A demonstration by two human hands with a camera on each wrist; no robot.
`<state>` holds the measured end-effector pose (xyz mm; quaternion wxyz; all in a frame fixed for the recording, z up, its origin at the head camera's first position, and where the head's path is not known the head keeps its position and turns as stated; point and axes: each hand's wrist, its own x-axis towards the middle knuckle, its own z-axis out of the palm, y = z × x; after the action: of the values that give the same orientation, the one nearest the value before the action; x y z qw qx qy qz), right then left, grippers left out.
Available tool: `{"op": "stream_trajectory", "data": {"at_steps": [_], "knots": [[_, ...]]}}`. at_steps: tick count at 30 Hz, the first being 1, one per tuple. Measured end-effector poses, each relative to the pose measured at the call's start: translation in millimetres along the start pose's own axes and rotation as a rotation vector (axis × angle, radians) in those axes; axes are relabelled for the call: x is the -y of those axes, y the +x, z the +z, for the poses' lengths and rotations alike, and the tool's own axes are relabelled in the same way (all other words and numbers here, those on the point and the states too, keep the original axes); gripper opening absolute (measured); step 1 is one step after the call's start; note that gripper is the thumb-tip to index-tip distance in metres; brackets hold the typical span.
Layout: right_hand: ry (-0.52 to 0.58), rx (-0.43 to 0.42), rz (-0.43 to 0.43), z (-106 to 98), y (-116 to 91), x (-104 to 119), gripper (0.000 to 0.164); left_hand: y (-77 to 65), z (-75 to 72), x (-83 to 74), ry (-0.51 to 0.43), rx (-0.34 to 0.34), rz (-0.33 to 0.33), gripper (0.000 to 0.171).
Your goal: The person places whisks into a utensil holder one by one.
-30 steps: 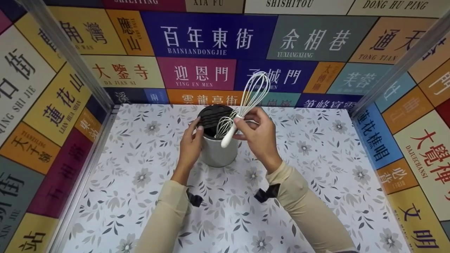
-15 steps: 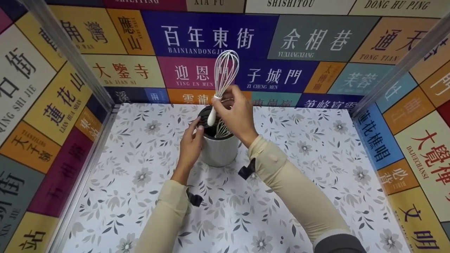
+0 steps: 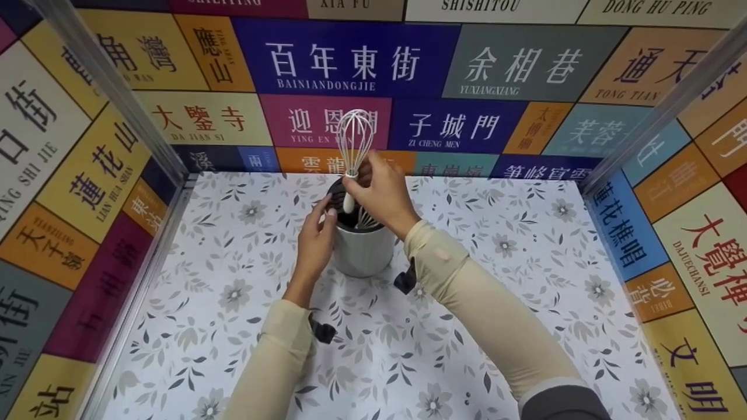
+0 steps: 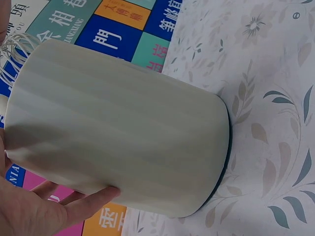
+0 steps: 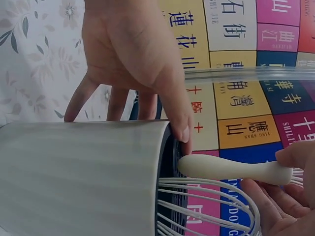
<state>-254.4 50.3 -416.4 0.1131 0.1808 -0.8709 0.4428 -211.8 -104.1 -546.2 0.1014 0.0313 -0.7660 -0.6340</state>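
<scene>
A pale grey utensil holder with a black rim and black slotted insert stands upright on the table. My left hand holds its left side near the rim; the left wrist view shows fingertips against the wall of the holder. Between thumb and fingers, my right hand pinches a white whisk where handle meets wires. Its wire loops point up and its handle points down, with the tip at the opening in the right wrist view. Wires of a second whisk stick out of the holder.
A white tabletop with grey leaf and flower print lies underneath. Panels of coloured blocks with Chinese writing enclose the back and both sides. Metal-looking edge strips run along the corners.
From the right of the holder, my right hand has carried the whisk left over the opening, then lowered it handle first. Its wires have turned more upright. My left hand stays at the rim.
</scene>
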Motion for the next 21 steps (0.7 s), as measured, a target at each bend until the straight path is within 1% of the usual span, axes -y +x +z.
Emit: {"op": "stream_trajectory", "data": {"at_steps": [5, 10, 12, 17, 21], "knots": [[-0.013, 0.039, 0.031, 1.7, -2.9, -1.3, 0.033, -0.2, -0.1, -0.4, -0.003, 0.002, -0.010, 0.045], [-0.056, 0.068, 0.048, 1.5, -5.3, -2.3, 0.036, -0.2, -0.4, -0.9, 0.001, 0.007, -0.012, 0.045], [-0.063, 0.068, 0.044, 1.0, -5.4, -2.8, 0.042, -0.3, -0.3, -0.8, 0.009, 0.009, -0.012, 0.045], [-0.034, 0.048, 0.041, 0.6, -5.6, -3.1, 0.059, -1.1, -0.1, -1.4, 0.023, 0.017, -0.025, 0.045], [-0.028, 0.049, 0.046, -0.5, -6.1, -1.1, 0.068, -0.6, 0.0, -2.0, 0.015, 0.022, -0.023, 0.045]]}}
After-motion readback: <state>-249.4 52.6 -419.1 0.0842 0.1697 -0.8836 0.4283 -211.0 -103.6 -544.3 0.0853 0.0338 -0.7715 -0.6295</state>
